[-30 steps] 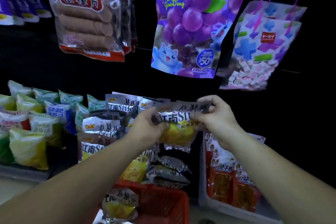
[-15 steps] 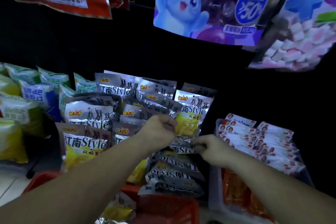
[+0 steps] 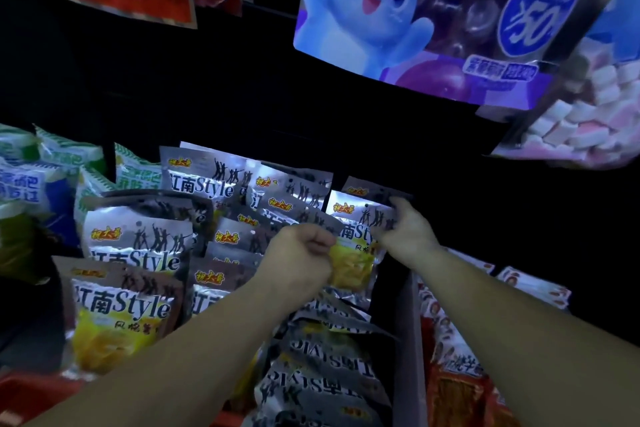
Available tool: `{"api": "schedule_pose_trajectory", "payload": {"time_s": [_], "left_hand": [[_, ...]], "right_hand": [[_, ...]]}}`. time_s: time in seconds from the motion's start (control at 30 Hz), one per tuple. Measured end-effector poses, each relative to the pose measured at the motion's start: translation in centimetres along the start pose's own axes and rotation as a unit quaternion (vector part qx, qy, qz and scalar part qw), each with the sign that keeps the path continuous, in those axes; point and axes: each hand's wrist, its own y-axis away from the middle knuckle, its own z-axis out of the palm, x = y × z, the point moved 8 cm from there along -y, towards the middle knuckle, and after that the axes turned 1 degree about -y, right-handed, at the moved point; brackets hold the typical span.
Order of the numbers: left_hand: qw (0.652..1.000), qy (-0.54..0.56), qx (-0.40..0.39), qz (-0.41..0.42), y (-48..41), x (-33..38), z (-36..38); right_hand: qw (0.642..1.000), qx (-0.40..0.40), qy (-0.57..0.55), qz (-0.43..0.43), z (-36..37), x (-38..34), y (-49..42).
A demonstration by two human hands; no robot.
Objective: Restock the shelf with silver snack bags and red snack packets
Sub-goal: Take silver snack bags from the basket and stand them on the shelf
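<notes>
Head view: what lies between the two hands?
In the head view, a silver foil snack bag with yellow contents, held by the left hand and right hand.

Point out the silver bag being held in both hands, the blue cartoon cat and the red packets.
silver bag (image 3: 353,236): head view, on its printed lettering.
blue cartoon cat (image 3: 374,0): head view, on its face.
red packets (image 3: 457,395): head view, on the nearest packet's orange-red front.
</notes>
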Motion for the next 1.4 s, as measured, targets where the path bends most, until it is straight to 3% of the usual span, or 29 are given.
{"api": "schedule_pose_trajectory", "payload": {"time_s": [0.1,0.23,0.37,0.43,0.5,0.6,0.9,1.0,1.2,1.4], "left_hand": [[1.0,0.026,0.016,-0.006,-0.4,-0.5,-0.1],[0.998,0.053,0.042,-0.015,-0.3,-1.9,-0.5],[0.997,0.063,0.043,-0.008,-0.1,-1.8,-0.6],[0.997,0.058,0.044,-0.008,-0.1,-1.7,-1.0],[0.997,0.055,0.054,-0.01,0.2,-1.5,-1.5],[0.997,0.058,0.055,-0.013,0.7,-0.7,-2.1],[0.999,0.02,0.004,0.046,4.4,4.9,-3.6],[0.998,0.03,-0.024,0.045,6.6,7.1,-4.2],[0.971,0.215,-0.102,0.036,11.5,11.0,-5.7],[0.962,0.269,-0.004,0.051,16.8,13.4,-8.2]], "right_hand": [[0.998,-0.011,-0.049,0.024,1.3,1.2,-1.4],[0.998,0.014,0.066,0.014,1.5,2.1,-2.2],[0.999,0.027,-0.024,0.037,2.0,2.5,-2.9],[0.999,0.035,-0.013,0.038,1.7,2.1,-2.5],[0.999,0.042,0.001,0.021,1.4,2.0,-1.5],[0.997,0.029,-0.078,0.002,0.0,1.1,1.2],[0.979,0.015,-0.121,-0.165,-10.8,-6.7,13.8],[0.971,-0.008,-0.161,-0.177,-13.5,-9.3,16.8],[0.943,0.029,-0.307,-0.124,-16.7,-12.3,22.7],[0.901,0.006,-0.422,-0.103,-13.2,-14.1,29.0]]}}
